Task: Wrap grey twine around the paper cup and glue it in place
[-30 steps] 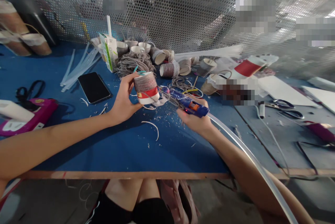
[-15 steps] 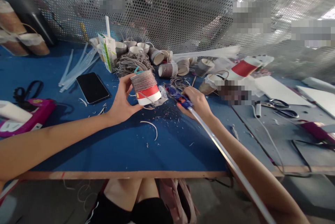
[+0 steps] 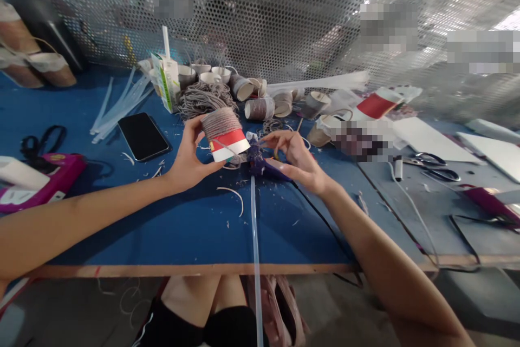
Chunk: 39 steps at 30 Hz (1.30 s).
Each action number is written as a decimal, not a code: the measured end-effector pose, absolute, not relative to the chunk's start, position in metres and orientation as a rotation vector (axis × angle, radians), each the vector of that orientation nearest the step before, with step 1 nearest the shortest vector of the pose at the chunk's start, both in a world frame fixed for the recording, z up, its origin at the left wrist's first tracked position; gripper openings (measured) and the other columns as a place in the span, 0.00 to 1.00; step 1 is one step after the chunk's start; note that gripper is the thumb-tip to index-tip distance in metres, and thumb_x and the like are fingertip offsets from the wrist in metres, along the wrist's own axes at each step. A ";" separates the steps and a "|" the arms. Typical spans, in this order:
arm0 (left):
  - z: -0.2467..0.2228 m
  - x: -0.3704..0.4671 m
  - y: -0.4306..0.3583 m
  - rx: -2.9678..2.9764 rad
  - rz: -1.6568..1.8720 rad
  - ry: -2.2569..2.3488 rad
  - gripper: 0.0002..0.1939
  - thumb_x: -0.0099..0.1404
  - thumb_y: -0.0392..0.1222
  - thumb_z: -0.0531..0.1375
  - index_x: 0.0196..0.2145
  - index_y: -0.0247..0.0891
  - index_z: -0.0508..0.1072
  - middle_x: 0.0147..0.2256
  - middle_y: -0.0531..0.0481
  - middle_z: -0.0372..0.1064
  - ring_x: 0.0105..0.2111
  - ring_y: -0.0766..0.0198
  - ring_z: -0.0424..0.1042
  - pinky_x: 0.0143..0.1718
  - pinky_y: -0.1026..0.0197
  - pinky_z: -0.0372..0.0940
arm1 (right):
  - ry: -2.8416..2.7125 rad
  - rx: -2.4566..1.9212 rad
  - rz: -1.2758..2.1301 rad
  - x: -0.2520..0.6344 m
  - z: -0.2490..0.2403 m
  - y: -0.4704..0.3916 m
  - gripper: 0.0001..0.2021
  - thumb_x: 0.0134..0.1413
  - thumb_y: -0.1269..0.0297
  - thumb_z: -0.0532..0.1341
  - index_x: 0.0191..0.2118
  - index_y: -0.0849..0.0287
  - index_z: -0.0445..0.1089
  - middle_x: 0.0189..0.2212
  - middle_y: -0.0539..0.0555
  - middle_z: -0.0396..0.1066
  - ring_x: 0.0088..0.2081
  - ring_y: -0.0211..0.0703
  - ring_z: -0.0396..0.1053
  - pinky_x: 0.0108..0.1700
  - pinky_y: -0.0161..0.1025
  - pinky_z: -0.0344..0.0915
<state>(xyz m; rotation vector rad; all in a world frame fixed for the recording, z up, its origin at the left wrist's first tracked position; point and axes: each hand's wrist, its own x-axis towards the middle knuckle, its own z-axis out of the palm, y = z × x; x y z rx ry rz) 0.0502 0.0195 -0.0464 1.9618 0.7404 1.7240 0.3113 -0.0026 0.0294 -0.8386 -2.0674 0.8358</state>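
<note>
My left hand [image 3: 190, 157] is closed around a paper cup [image 3: 229, 142], held tilted above the blue table. Grey-brown cord [image 3: 221, 122] is wound round the upper part of the cup; red and white paper shows below. My right hand [image 3: 298, 160] has its fingers apart beside the blue glue gun [image 3: 257, 156], and the thumb lies close to its handle. A long clear glue stick [image 3: 255, 228] runs from the back of the gun towards me, past the table edge. The gun's nozzle is near some crumpled, pale material just right of the cup.
Behind my hands lie a heap of cord [image 3: 207, 98], several cord-wrapped cups [image 3: 260, 109] and a drink carton [image 3: 166, 82]. A phone [image 3: 143, 136] and loose glue sticks [image 3: 122, 103] are at the left. Scissors [image 3: 439, 165] lie at the right. A perforated metal screen [image 3: 260, 22] stands behind.
The glue gun has swung round so its stick points towards me, and its handle now points right. My right hand's fingers have come apart from it. The cup has stayed nearly in place.
</note>
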 end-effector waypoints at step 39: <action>-0.038 0.044 0.016 2.068 1.492 0.842 0.37 0.50 0.47 0.71 0.56 0.44 0.64 0.53 0.44 0.65 0.54 0.51 0.67 0.53 0.49 0.70 | -1.709 -0.730 1.170 0.273 0.028 -0.053 0.14 0.60 0.52 0.59 0.31 0.55 0.57 0.58 0.58 0.69 0.18 0.28 0.59 0.20 0.37 0.62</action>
